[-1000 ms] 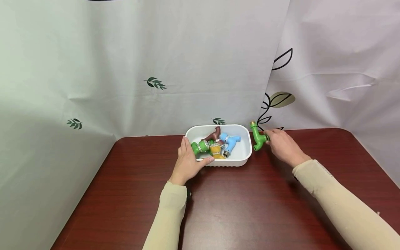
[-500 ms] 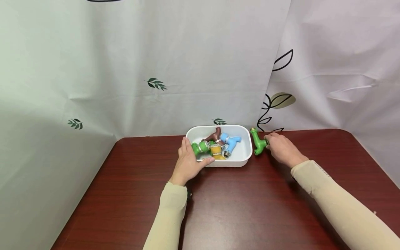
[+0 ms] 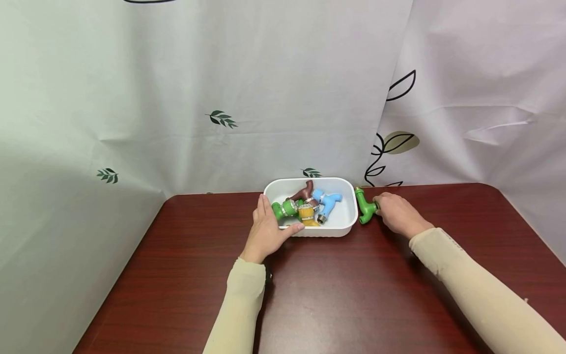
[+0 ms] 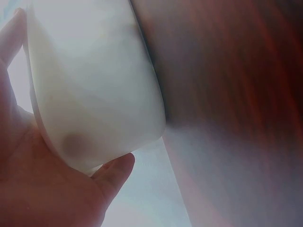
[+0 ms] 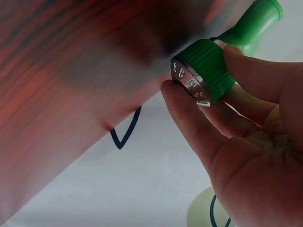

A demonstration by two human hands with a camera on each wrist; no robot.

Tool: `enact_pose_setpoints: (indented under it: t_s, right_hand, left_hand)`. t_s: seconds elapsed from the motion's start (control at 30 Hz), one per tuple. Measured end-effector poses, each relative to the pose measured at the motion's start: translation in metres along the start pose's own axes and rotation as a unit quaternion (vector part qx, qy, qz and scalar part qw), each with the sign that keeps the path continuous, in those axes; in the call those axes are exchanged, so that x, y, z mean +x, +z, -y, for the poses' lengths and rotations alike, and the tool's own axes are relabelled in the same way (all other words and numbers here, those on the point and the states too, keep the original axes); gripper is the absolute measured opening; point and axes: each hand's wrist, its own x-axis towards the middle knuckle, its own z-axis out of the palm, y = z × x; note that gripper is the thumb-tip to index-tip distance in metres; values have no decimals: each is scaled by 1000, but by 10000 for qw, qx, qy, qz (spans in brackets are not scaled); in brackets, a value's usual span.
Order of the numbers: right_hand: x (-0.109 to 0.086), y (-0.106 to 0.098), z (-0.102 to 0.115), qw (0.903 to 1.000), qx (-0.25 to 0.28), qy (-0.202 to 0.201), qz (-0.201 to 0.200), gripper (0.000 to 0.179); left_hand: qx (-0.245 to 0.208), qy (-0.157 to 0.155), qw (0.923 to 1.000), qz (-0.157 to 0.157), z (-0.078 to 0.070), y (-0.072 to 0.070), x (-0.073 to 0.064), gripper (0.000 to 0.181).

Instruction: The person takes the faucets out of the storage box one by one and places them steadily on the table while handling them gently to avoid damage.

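A white plastic tub [image 3: 327, 231] stands near the table's back edge. My left hand [image 3: 265, 226] rests at its left front corner, fingers straight along the left side and thumb on the front rim. In the left wrist view that hand spans the outer wall of the tub [image 4: 104, 94]. Just right of the tub, my right hand [image 3: 400, 214] holds a green tap [image 3: 365, 209]. The right wrist view shows thumb and fingers pinching the tap's ribbed green collar and its silver end [image 5: 191, 82]. The tap's narrow threaded end points toward the back.
Inside the tub lie a green tap [image 3: 288, 207], a yellow tap [image 3: 306, 212], a brown tap [image 3: 302, 191] and a blue tap [image 3: 329, 200]. They sit on a dark red wooden table [image 3: 331, 285]. A pale leaf-printed curtain [image 3: 247, 98] hangs behind the table.
The green tap in my right hand has come down and slightly toward me, beside the tub's right end. My left hand and the tub have stayed in place.
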Motion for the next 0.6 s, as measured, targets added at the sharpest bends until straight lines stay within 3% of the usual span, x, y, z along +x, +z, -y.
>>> enact_pose_setpoints:
  t_s: [0.6]
  right_hand:
    - [3, 3, -1, 9999, -67, -113, -54, 18]
  left_hand:
    - [-54, 35, 10000, -59, -1, 0, -1, 129]
